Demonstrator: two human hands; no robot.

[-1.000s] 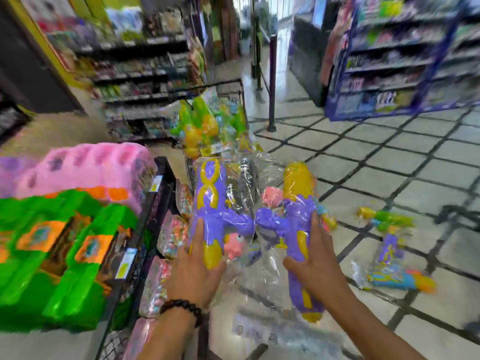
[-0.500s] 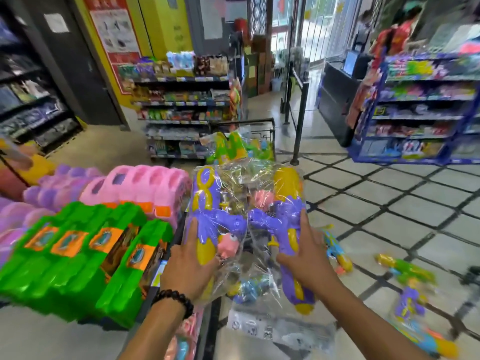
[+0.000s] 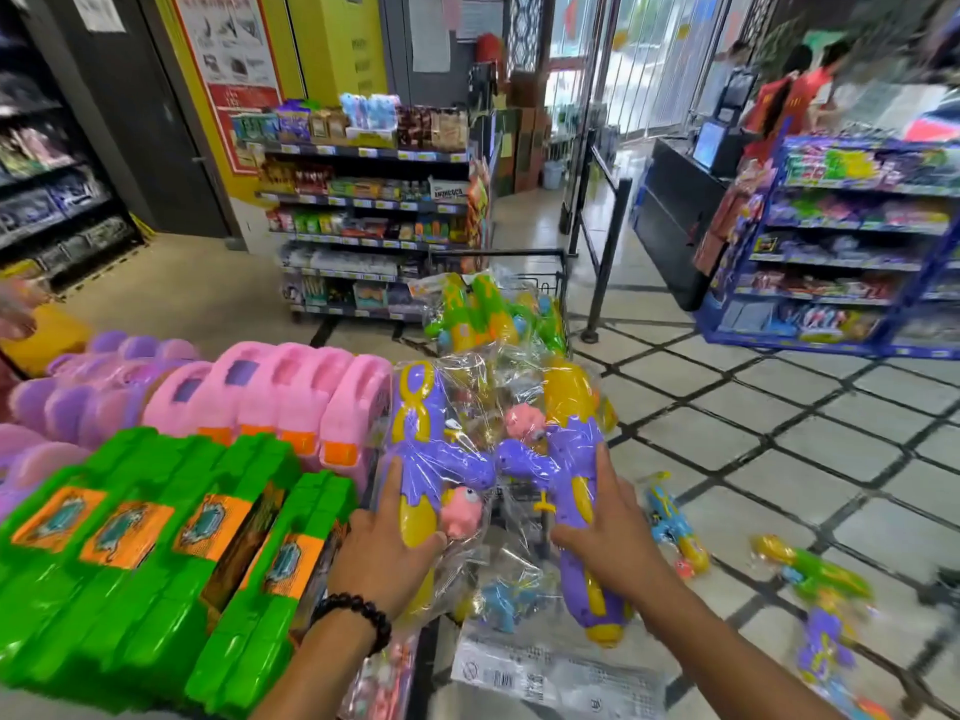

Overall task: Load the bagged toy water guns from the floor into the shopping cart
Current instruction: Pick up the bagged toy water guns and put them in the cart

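Observation:
I hold up two purple-and-yellow toy water guns in clear bags. My left hand (image 3: 382, 556) grips the left bagged gun (image 3: 418, 449); my right hand (image 3: 608, 537) grips the right bagged gun (image 3: 574, 459). Beyond them stands the black wire shopping cart (image 3: 561, 275), holding green and yellow bagged guns (image 3: 480, 314). More bagged guns lie on the tiled floor at the right: a blue one (image 3: 672, 527), a green one (image 3: 815, 571) and a purple one (image 3: 823, 649).
Green toy boxes (image 3: 156, 563) and pink ones (image 3: 291, 392) fill a display at my left. A snack shelf (image 3: 363, 210) stands behind the cart, a blue shelf (image 3: 852, 252) at the right. A black post (image 3: 605, 257) and a checkout counter (image 3: 675, 210) lie beyond; people stand there.
The view has tilted up and steadied. Both hands keep their grip on the two bagged guns, held in front of the cart; the floor guns now sit lower right.

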